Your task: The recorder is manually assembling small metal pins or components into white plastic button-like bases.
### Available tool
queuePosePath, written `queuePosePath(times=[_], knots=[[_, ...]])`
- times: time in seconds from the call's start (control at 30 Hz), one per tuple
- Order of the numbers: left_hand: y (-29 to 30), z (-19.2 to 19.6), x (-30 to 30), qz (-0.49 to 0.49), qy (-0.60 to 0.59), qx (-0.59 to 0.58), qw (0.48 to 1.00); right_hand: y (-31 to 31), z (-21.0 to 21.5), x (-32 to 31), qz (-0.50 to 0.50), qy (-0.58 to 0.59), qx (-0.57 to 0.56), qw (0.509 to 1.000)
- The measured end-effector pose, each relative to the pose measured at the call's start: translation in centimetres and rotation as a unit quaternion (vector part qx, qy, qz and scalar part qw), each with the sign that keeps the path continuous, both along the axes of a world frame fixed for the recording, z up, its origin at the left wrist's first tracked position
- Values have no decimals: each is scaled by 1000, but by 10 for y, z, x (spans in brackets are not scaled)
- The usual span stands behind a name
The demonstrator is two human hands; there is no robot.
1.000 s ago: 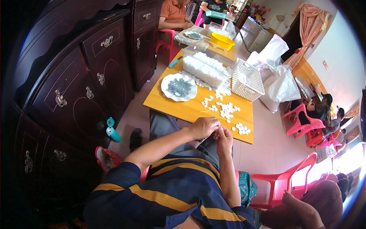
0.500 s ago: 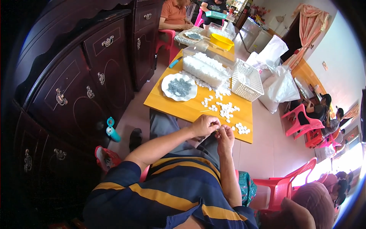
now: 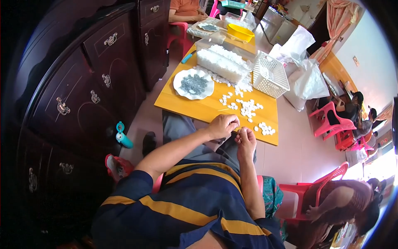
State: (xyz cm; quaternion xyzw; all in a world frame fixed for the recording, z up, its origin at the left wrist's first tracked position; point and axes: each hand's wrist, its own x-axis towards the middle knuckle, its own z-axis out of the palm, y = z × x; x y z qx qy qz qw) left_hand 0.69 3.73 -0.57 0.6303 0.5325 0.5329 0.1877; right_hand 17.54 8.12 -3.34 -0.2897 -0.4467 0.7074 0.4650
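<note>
Close together at the table's near edge, above my lap, are my two hands. My left hand [image 3: 223,126] is closed with its fingers bent in a pinch. Just right of it, my right hand [image 3: 246,140] is also closed, thumb against fingertips. Whatever they pinch is too small to make out. Beyond them, small white plastic pieces [image 3: 248,108] lie loose on the wooden table [image 3: 174,97], with a thin yellowish stick [image 3: 224,109] beside them. A white scalloped plate [image 3: 179,88] holds a heap of small grey-blue pieces [image 3: 194,84].
A clear bin [image 3: 207,68] of white pieces, a white perforated basket [image 3: 271,79] and a teal-handled tool [image 3: 187,57] are on the table. Farther back is a yellow basin [image 3: 240,33]. White sacks [image 3: 309,85] stand at right. Dark cabinets [image 3: 74,99] line the left; other people sit around.
My hands have drawn slightly apart, with a small gap between the fingertips. The view has shifted a little. At lower right, a seated person has changed posture.
</note>
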Motion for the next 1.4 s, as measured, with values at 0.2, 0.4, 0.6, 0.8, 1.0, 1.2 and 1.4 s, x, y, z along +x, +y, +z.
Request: queuePosePath(times=[0.2, 0.4, 0.6, 0.8, 1.0, 1.2, 1.4], knots=[[-1, 0, 2, -3, 18, -14, 1000, -4, 3, 1, -4, 8, -7, 1000], [0, 0, 1, -4, 21, -26, 999, -4, 3, 1, -8, -6, 12, 1000], [-1, -2, 1, -3, 33, -5, 999, -3, 1, 0, -12, -16, 29, 999], [-3, 4, 2, -5, 26, -25, 999, -2, 0, 1, -13, -19, 32, 999], [-3, 1, 2, -6, 47, -26, 999, -3, -1, 1, -23, -27, 43, 998], [-2, -2, 4, 9, 87, -13, 996, -5, 4, 0, -42, -43, 58, 996], [-3, -1, 6, 7, 111, 2, 994, -2, 0, 0, -41, -70, 80, 994]])
